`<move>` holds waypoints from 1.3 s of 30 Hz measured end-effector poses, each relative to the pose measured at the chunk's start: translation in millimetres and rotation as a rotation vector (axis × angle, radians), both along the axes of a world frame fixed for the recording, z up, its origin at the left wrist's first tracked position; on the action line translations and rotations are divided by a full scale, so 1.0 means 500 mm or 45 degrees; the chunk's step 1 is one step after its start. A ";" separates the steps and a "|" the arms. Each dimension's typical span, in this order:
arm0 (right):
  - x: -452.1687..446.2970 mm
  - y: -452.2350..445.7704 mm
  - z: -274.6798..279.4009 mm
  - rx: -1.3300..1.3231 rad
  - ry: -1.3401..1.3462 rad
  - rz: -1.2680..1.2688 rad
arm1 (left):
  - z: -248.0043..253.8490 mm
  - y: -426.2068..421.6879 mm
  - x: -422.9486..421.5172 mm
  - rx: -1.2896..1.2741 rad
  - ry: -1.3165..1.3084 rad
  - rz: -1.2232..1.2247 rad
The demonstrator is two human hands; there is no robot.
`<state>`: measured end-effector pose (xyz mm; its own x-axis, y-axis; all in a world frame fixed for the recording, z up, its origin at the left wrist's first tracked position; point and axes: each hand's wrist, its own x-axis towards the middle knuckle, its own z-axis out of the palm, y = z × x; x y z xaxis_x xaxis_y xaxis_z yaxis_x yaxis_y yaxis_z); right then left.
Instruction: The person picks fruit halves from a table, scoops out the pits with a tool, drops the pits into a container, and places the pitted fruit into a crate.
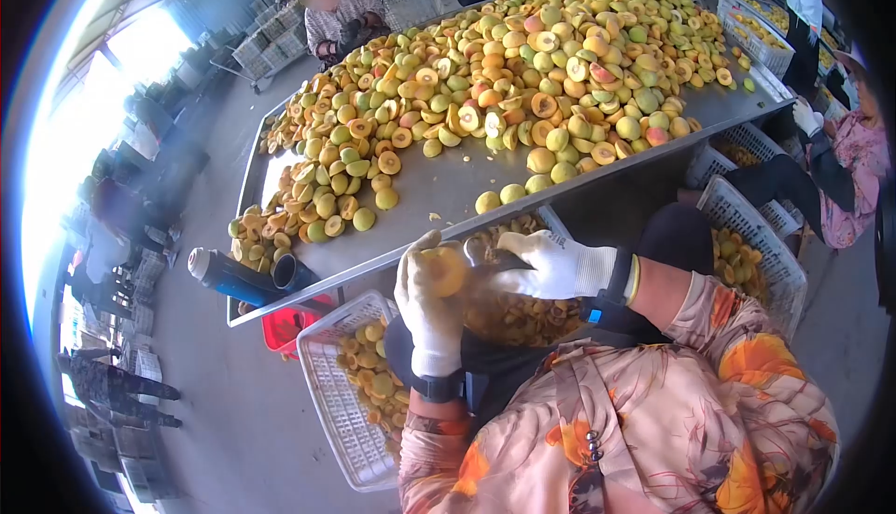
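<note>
In a white glove, my left hand (431, 304) is closed around a yellow peach (442, 271), held upright over my lap; whether it is whole or a half is blurred. Close beside it, my right hand (546, 264), gloved too, has its fingers curled together. Something small and dark shows at its fingertips, too smeared to name. Below both hands stands a crate of cut peach pieces (523, 316). Just beyond them runs the near rim of a metal table (411, 251), heaped with halved and whole peaches (504, 75).
A white crate (322, 393) with peach pieces stands at my left, another crate (779, 271) at my right. A blue flask (224, 273) and a dark cup (291, 273) sit at the table's left corner, above a red container (285, 327). Co-workers sit around the table.
</note>
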<state>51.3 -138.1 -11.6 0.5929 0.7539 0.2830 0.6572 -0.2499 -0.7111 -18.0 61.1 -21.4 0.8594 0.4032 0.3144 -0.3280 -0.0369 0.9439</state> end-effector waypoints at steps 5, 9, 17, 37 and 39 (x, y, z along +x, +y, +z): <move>-0.047 0.034 0.034 0.051 0.030 0.037 | 0.017 -0.020 -0.014 -0.404 0.044 -0.060; -0.063 0.046 0.025 0.010 -0.004 -0.014 | 0.022 -0.031 -0.024 -0.360 -0.025 -0.035; -0.067 0.054 0.023 -0.031 0.070 0.023 | 0.019 -0.027 -0.025 -0.195 -0.048 0.083; -0.002 0.036 0.043 0.055 1.018 0.539 | 0.056 -0.031 0.032 -0.273 0.009 -0.211; 0.008 0.030 0.066 -0.037 1.493 0.622 | 0.064 -0.031 0.039 -0.268 0.000 -0.255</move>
